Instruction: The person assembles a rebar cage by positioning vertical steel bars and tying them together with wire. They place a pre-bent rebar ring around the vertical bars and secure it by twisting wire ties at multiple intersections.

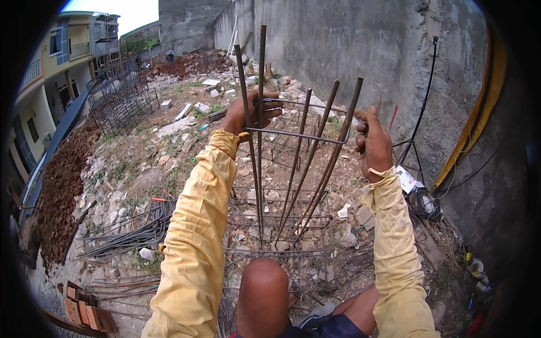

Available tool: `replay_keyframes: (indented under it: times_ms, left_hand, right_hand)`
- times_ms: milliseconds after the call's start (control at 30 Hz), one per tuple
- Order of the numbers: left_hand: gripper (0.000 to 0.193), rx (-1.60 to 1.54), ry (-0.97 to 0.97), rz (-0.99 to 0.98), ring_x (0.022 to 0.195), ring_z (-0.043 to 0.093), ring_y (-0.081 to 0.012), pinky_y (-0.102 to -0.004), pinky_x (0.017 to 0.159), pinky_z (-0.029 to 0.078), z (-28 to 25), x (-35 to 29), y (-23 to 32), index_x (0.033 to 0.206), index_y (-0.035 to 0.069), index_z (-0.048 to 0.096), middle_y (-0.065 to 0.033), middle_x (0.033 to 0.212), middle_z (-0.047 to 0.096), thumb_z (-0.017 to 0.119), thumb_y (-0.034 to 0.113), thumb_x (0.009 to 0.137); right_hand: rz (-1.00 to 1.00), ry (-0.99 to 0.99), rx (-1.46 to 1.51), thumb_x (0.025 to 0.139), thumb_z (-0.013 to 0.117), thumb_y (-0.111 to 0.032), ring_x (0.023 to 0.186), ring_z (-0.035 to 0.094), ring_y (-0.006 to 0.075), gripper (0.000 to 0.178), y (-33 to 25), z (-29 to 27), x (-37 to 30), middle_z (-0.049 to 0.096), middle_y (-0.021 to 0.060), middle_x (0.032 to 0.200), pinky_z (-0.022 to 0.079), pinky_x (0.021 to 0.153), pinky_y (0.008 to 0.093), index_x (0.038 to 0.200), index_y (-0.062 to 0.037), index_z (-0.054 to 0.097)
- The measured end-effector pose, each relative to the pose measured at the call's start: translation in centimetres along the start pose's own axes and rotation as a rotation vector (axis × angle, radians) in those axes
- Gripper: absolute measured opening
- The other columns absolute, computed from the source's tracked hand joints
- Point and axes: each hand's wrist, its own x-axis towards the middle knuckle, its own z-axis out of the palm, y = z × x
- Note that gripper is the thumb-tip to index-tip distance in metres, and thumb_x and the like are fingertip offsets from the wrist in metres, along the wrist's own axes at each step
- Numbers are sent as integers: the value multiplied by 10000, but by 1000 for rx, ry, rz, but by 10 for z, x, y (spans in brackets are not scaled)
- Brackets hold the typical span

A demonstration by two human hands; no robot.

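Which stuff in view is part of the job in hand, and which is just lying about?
Job in hand:
- upright steel bars, left hand at them
- rectangular steel tie across the bars, right hand at its right end

Lying about, apparently:
- loose dark rods, maybe spare stock
- red bricks
- coiled black cable

Tall, stained grey concrete wall [360, 50] along right edge of uneven, rubble-strewn brown ground [149, 183]; cream two-storey building [80, 29] beyond left edge; daylight, white sky [135, 12].
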Motion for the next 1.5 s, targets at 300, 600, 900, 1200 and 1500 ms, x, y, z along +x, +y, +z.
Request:
replay_keyframes:
  times_ms: [300, 600, 900, 1200, 1500]
  left_hand:
    - [385, -156, 128, 40, 781, 667, -189, -290, 584, 521, -8, 4, -19, 1226, 9, 567, -86, 972, 680, 379, 267, 1010]
    - [521, -237, -42, 214, 757, 678, -206, -246, 533, 508, -14, 5, -31, 1264, -72, 510, -197, 1063, 675, 391, 365, 1006]
    - [413, -292, -58, 235, 800, 691, -223, -248, 543, 527, -21, 5, -34, 1190, -85, 539, -229, 1049, 670, 436, 265, 996]
    - [252, -325, 160, 229, 838, 689, -255, -316, 689, 529, -14, -7, -44, 1046, -35, 629, -149, 933, 703, 507, 164, 952]
    - [332, -249, 154, 173, 1011, 644, -324, -392, 831, 530, -11, -20, -46, 1172, -66, 560, -194, 1104, 646, 464, 183, 972]
  right_hand:
    - [-217, 95, -39, 1007, 428, -345, 549, 441, 94, 431, 29, 37, 29, 503, -20, 625, 345, 506, 271, 873, -22, 680]
    - [-370, 83, -126, 995, 431, -318, 517, 424, 92, 416, 41, 40, 48, 483, -27, 590, 330, 485, 268, 890, -25, 707]
    - [-91, -10, -4, 1003, 387, -305, 526, 438, 81, 410, 25, 48, 38, 484, -19, 613, 344, 485, 252, 968, -78, 727]
    - [-357, -133, -234, 915, 541, -160, 650, 599, 184, 200, 42, 20, 36, 552, 60, 730, 499, 552, 326, 1050, -16, 578]
    - [-279, -186, -367, 823, 542, -20, 894, 636, 279, 329, 88, 2, 25, 655, 123, 960, 497, 776, 353, 1139, -79, 616]
